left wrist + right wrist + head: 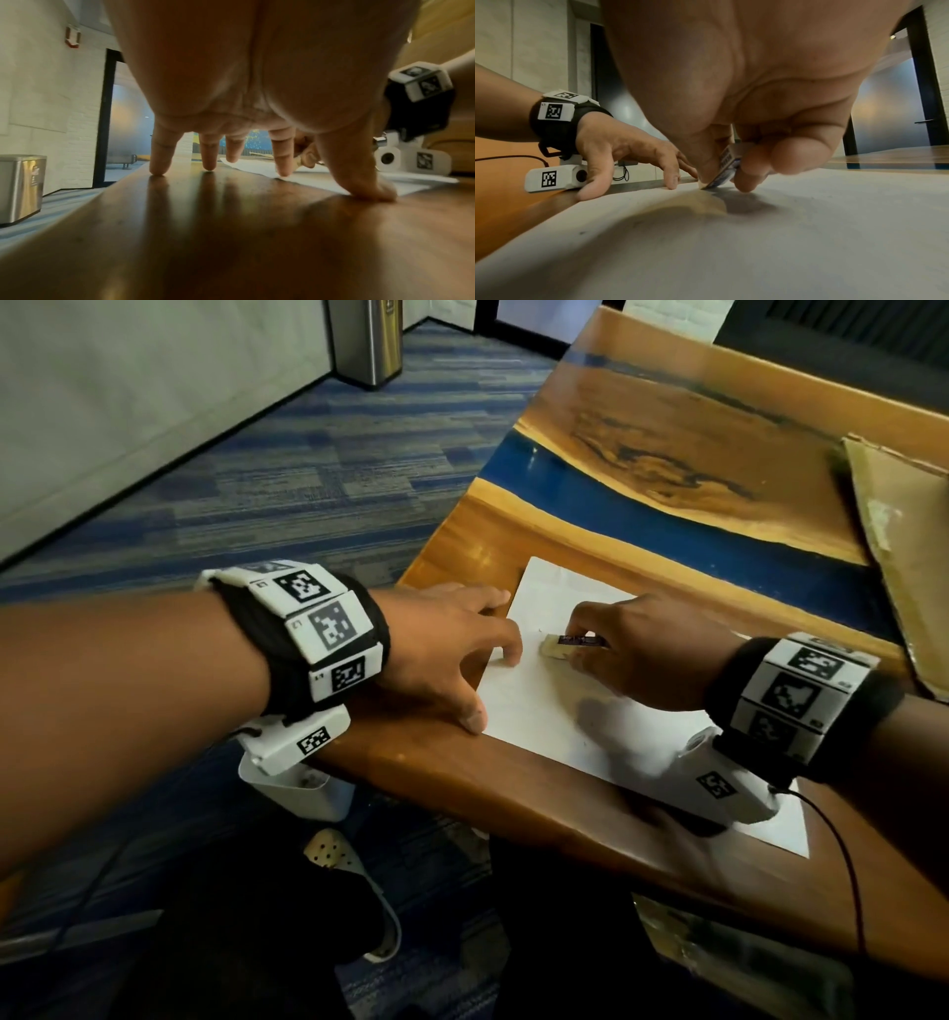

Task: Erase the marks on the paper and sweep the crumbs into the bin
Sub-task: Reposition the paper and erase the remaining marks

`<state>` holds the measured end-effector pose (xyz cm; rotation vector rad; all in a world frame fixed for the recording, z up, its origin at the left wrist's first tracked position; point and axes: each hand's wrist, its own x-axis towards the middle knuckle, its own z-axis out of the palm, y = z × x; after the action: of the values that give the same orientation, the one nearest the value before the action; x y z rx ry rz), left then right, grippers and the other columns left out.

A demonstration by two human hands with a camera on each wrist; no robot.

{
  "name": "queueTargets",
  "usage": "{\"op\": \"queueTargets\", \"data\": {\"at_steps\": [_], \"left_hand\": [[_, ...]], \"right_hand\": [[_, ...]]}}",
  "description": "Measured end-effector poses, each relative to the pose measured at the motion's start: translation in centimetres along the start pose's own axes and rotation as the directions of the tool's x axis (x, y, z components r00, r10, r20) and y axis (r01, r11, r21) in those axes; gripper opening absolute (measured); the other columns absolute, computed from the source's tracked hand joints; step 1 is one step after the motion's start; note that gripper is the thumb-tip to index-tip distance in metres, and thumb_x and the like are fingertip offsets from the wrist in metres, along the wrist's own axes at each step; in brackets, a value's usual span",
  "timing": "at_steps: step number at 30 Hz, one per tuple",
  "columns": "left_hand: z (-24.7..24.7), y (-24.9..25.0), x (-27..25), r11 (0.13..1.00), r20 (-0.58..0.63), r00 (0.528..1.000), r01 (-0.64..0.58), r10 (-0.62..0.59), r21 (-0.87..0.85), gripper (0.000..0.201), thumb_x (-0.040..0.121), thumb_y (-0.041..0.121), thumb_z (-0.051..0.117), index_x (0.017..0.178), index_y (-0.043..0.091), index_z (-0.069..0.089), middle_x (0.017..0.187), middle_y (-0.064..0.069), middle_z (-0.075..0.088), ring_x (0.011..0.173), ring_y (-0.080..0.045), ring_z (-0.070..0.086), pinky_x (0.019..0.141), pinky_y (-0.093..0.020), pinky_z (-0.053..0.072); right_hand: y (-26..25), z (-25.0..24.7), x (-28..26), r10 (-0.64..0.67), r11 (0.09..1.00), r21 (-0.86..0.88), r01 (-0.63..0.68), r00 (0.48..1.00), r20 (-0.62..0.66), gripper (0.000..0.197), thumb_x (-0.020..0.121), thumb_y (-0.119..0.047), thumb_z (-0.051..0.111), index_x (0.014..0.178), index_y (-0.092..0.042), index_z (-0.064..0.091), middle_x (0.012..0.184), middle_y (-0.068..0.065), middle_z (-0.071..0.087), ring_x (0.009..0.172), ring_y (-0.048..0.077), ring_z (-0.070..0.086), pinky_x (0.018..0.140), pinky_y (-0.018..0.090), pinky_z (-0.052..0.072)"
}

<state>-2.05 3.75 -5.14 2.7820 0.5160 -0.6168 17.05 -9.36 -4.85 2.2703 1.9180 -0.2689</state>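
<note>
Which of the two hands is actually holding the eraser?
The right hand pinches the eraser against the paper. The left hand holds nothing; its spread fingers only press at the paper's edge.

The head view looks steeply down from above onto the desk (513,788) and paper (554,711). Each wrist view sits low under its palm, close to the surface, facing along the fingers. The left wrist view and right wrist view each catch the opposite hand; all three share the paper.

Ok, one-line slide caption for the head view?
Right hand rubs an eraser on the paper while the left hand steadies its edge.
</note>
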Motion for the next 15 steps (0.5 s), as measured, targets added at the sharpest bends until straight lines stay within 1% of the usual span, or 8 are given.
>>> {"op": "queueTargets", "data": {"at_steps": [3,4,6,8,10,11,14,15], "left_hand": [[0.0,0.1,0.5,0.999,0.027,0.999,0.03,-0.031,0.031,0.106,0.069,0.071,0.075,0.153,0.051,0.014,0.168,0.013,-0.008,0.155,-0.024,0.003,0.12,-0.058,0.024],[-0.2,0.2,0.6,0.997,0.054,0.997,0.046,-0.049,0.057,0.111,0.069,0.073,0.073,0.155,0.05,0.007,0.168,0.013,-0.012,0.155,-0.024,0.001,0.12,-0.057,0.021],[-0.7,0.4,0.8,0.991,0.096,0.993,0.062,-0.074,0.121,0.113,0.071,0.077,0.068,0.157,0.049,0.001,0.168,0.011,-0.016,0.155,-0.026,-0.001,0.12,-0.057,0.02],[-1.0,0.5,0.9,0.985,0.108,0.992,0.045,-0.064,0.166,0.113,0.071,0.08,0.065,0.158,0.046,0.001,0.167,0.011,-0.016,0.154,-0.027,0.002,0.118,-0.056,0.023],[-1.1,0.5,0.9,0.98,0.111,0.993,0.011,-0.034,0.199,0.114,0.072,0.081,0.064,0.159,0.043,0.001,0.168,0.011,-0.015,0.154,-0.026,0.004,0.118,-0.053,0.024],[-1.2,0.5,0.9,0.977,0.112,0.993,-0.001,-0.023,0.212,0.114,0.072,0.081,0.063,0.159,0.042,0.002,0.168,0.011,-0.014,0.154,-0.026,0.005,0.117,-0.051,0.025],[-1.2,0.6,0.8,0.972,0.115,0.993,-0.007,-0.021,0.235,0.111,0.073,0.079,0.063,0.159,0.04,0.004,0.169,0.012,-0.007,0.153,-0.025,0.007,0.115,-0.052,0.029],[-1.2,0.6,0.8,0.971,0.114,0.993,-0.006,-0.022,0.238,0.111,0.073,0.08,0.063,0.159,0.041,0.005,0.169,0.012,-0.005,0.153,-0.024,0.008,0.114,-0.053,0.03]], "right_hand": [[-0.1,-0.3,0.0,0.005,1.0,-0.013,-0.004,1.0,0.013,0.027,0.1,-0.044,0.05,0.121,-0.027,0.058,0.102,0.001,0.07,0.082,0.023,0.059,0.063,0.03,0.044],[-0.4,-0.5,-0.2,0.003,1.0,-0.02,-0.003,1.0,0.009,0.027,0.1,-0.043,0.05,0.12,-0.027,0.058,0.103,0.002,0.071,0.082,0.023,0.058,0.063,0.031,0.044],[-1.4,-0.8,-0.8,-0.022,1.0,-0.006,0.022,1.0,0.02,0.027,0.1,-0.043,0.05,0.12,-0.025,0.058,0.105,0.003,0.07,0.085,0.024,0.059,0.065,0.032,0.047],[-3.6,-0.6,-1.8,-0.145,0.989,0.037,0.143,0.988,0.061,0.028,0.101,-0.042,0.05,0.121,-0.025,0.057,0.108,0.001,0.069,0.089,0.023,0.062,0.075,0.038,0.055],[-5.2,0.0,-2.6,-0.277,0.961,0.047,0.274,0.957,0.086,0.027,0.101,-0.042,0.051,0.121,-0.025,0.057,0.107,-0.001,0.068,0.089,0.022,0.063,0.078,0.041,0.057],[-5.1,0.0,-2.3,-0.276,0.961,0.029,0.275,0.957,0.086,0.026,0.101,-0.042,0.05,0.12,-0.026,0.057,0.106,-0.001,0.067,0.089,0.022,0.063,0.078,0.042,0.057],[-3.0,-0.8,-0.7,-0.087,0.996,-0.02,0.088,0.995,0.044,0.025,0.101,-0.044,0.047,0.116,-0.026,0.056,0.105,0.003,0.068,0.087,0.025,0.061,0.074,0.039,0.054],[-2.9,-0.8,-0.5,-0.066,0.998,-0.022,0.066,0.997,0.027,0.025,0.101,-0.044,0.047,0.115,-0.026,0.056,0.104,0.004,0.067,0.086,0.025,0.06,0.071,0.037,0.052]]}}
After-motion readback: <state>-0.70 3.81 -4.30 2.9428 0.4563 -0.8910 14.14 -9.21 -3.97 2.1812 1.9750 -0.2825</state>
